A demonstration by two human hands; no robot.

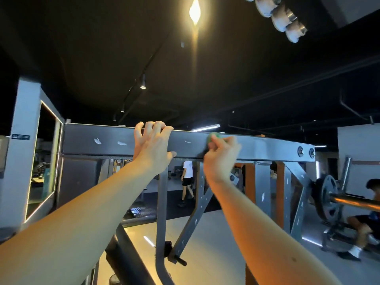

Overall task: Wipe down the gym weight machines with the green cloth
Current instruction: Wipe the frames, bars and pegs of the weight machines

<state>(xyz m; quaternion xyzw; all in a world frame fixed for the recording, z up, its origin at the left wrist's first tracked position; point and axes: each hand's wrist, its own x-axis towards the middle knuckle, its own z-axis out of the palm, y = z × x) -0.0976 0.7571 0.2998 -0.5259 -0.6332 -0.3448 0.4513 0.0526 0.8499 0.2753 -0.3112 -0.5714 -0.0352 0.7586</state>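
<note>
A grey steel crossbeam (pixel 107 140) of a weight machine runs across the middle of the view, at head height. My left hand (pixel 151 144) grips the beam's top edge, fingers hooked over it and thumb below. Just to the right, my right hand (pixel 221 154) holds a bunched green cloth (pixel 213 137) against the beam's front face. Only a small green part of the cloth shows above my fingers.
Grey uprights and a slanted brace (pixel 197 204) with holes stand under the beam. A barbell with a plate (pixel 329 199) sits at the right, with a person (pixel 368 221) crouched beside it. Another person (pixel 187 179) walks in the background. A mirror-framed pillar (pixel 22 151) stands at the left.
</note>
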